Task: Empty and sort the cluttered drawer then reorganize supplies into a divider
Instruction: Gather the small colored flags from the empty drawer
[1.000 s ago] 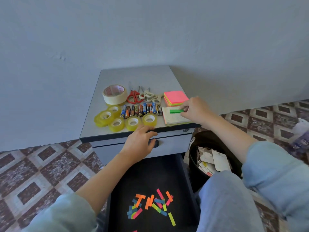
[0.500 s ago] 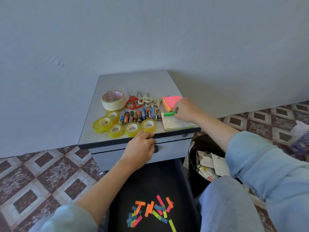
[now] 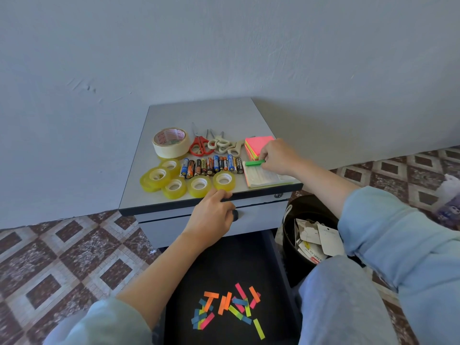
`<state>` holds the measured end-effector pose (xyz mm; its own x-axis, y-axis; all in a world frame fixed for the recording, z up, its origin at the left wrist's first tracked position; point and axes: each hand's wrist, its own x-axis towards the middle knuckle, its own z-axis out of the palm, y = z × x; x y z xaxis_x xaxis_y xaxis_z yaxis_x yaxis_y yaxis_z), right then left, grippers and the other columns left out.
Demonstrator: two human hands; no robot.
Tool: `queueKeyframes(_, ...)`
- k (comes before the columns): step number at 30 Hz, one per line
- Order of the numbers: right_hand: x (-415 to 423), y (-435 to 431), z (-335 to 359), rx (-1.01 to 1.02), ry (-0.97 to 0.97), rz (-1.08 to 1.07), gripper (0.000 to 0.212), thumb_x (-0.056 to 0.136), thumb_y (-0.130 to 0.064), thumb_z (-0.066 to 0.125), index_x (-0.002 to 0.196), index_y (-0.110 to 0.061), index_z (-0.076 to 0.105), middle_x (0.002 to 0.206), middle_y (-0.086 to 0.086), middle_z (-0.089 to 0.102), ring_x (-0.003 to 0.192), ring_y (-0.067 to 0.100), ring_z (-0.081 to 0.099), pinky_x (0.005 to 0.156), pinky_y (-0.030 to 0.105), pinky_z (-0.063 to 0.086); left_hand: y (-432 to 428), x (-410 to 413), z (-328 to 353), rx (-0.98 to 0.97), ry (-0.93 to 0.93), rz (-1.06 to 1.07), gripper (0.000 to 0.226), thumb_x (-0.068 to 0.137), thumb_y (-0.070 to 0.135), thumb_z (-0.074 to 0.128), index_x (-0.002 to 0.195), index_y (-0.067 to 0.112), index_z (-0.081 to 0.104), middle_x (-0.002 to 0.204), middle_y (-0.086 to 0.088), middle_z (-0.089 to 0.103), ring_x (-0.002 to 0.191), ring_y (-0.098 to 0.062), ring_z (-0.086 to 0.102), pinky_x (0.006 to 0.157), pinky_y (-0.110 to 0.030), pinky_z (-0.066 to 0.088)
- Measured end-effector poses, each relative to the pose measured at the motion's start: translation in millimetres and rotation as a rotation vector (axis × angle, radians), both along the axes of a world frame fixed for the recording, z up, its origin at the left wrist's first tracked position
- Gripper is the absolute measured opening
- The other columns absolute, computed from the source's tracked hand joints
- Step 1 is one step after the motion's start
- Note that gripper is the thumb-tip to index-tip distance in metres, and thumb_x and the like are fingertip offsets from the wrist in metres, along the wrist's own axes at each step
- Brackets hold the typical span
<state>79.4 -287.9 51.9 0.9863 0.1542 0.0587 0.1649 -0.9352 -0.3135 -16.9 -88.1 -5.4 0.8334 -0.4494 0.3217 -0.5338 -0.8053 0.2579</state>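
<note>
Head view: on the left of the worktop (image 3: 199, 113), yellow tape rolls (image 3: 171, 181) are clustered below a masking tape roll (image 3: 170, 143), with scissors (image 3: 199, 145) and a row of batteries (image 3: 211, 166) beside them. At mid-frame the left hand (image 3: 211, 217) is set with its grip curled over the worktop's front edge. Below, coloured flags (image 3: 229, 310) are scattered in the open drawer (image 3: 224, 265). Further right, a green strip (image 3: 254, 163) is pinched in the grip of the right hand (image 3: 278, 158) over a white pad (image 3: 261, 178), just below neon sticky notes (image 3: 256, 144). A bin (image 3: 290, 257) of paper scraps is seen at lower right.
</note>
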Motion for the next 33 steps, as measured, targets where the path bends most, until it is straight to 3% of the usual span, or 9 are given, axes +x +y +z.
queueKeyframes(5, 0, 0, 0, 0.029, 0.006, -0.001, 0.023, 0.079, 0.005, 0.054, 0.088, -0.003, 0.074, 0.092, 0.011, 0.07, 0.086, 0.024, 0.06, 0.076, 0.035, 0.05, 0, -1, 0, -0.032, 0.051, 0.017, 0.029, 0.093, 0.016, 0.048, 0.112, 0.012, 0.069, 0.131, -0.003, 0.053, 0.121, -0.017, 0.043, 0.092, -0.026, 0.04)
queueKeyframes(11, -5, -3, 2, 0.108, -0.02, -0.013, 0.018, 0.08, 0.005, 0.06, 0.094, 0.0, 0.071, 0.094, 0.012, 0.069, 0.079, 0.015, 0.053, 0.075, 0.028, 0.045, 0, -1, 0, -0.042, 0.066, 0.029, 0.029, 0.094, 0.016, 0.047, 0.113, 0.012, 0.068, 0.133, -0.001, 0.051, 0.123, -0.015, 0.041, 0.092, -0.023, 0.038)
queueKeyframes(17, -9, -7, -3, 0.144, -0.08, -0.07, 0.017, 0.079, 0.001, 0.065, 0.095, -0.003, 0.068, 0.096, 0.014, 0.067, 0.089, 0.025, 0.059, 0.081, 0.033, 0.048, 2, -1, -2, -0.025, 0.077, 0.034, 0.03, 0.095, 0.017, 0.046, 0.116, 0.013, 0.067, 0.137, 0.001, 0.048, 0.126, -0.014, 0.038, 0.095, -0.024, 0.038)
queueKeyframes(21, -32, -1, -3, 0.285, -0.208, -0.115, 0.01, 0.079, 0.002, 0.06, 0.082, -0.003, 0.068, 0.076, 0.005, 0.061, 0.071, 0.015, 0.054, 0.063, 0.021, 0.043, 7, -5, -8, -0.118, 0.105, 0.014, 0.025, 0.092, 0.015, 0.052, 0.108, 0.012, 0.07, 0.139, 0.0, 0.048, 0.129, -0.014, 0.038, 0.096, -0.024, 0.039)
queueKeyframes(23, -57, 11, -7, 0.417, -0.239, -0.083, 0.007, 0.078, 0.002, 0.062, 0.078, -0.002, 0.068, 0.066, 0.0, 0.057, 0.056, 0.003, 0.051, 0.053, 0.007, 0.034, 10, -13, -18, -0.245, 0.081, 0.025, 0.019, 0.089, 0.01, 0.058, 0.1, 0.009, 0.073, 0.128, -0.005, 0.057, 0.118, -0.019, 0.05, 0.09, -0.02, 0.038)
queueKeyframes(27, -112, 40, -52, 0.557, -0.057, 0.041, 0.013, 0.077, -0.002, 0.07, 0.07, -0.011, 0.064, 0.058, -0.011, 0.052, 0.052, -0.009, 0.05, 0.053, 0.007, 0.04, 26, -49, -58, -0.466, 0.162, 0.158, 0.012, 0.084, 0.005, 0.064, 0.09, 0.007, 0.074, 0.098, -0.004, 0.066, 0.09, -0.01, 0.058, 0.081, -0.017, 0.043)
queueKeyframes(30, -144, 59, -107, 0.557, 0.168, 0.054, 0.015, 0.079, -0.003, 0.07, 0.07, -0.012, 0.062, 0.058, -0.01, 0.052, 0.05, -0.007, 0.051, 0.051, 0.008, 0.041, 43, -79, -96, -0.405, 0.405, 0.257, 0.011, 0.086, 0.011, 0.064, 0.092, 0.009, 0.073, 0.094, 0.002, 0.065, 0.085, -0.005, 0.057, 0.078, -0.009, 0.045)
queueKeyframes(33, -165, 72, -154, 0.518, 0.323, 0.044, 0.013, 0.08, -0.005, 0.07, 0.071, -0.011, 0.064, 0.062, -0.009, 0.056, 0.053, 0.001, 0.054, 0.051, 0.007, 0.041, 63, -102, -128, -0.347, 0.6, 0.362, 0.008, 0.085, 0.012, 0.066, 0.088, 0.009, 0.073, 0.092, 0.0, 0.066, 0.083, -0.008, 0.059, 0.082, -0.022, 0.05)
